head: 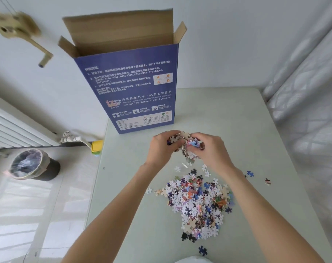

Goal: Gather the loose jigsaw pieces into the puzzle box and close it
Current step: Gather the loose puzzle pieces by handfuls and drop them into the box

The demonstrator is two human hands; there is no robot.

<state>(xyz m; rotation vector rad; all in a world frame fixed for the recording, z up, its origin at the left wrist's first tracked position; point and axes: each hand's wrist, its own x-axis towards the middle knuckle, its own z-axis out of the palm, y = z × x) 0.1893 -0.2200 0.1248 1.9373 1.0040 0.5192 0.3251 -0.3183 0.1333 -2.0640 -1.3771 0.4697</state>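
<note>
A tall blue puzzle box point(134, 86) stands upright at the far left of the pale table point(237, 130), its brown top flaps open. My left hand point(162, 149) and my right hand point(211, 150) are cupped together just in front of the box, holding a handful of jigsaw pieces point(187, 144) between them; a few pieces drop from the bunch. A large heap of loose pieces point(197, 202) lies on the table nearer to me, between my forearms. Stray pieces lie around it, such as a dark blue one point(202, 250) and a blue one point(250, 173).
A white radiator point(13, 126) with a valve lines the left wall. A bin with a plastic liner point(31, 165) stands on the floor to the left. A yellow container point(97, 147) sits by the table's left edge. A white padded surface point(309, 111) borders the right.
</note>
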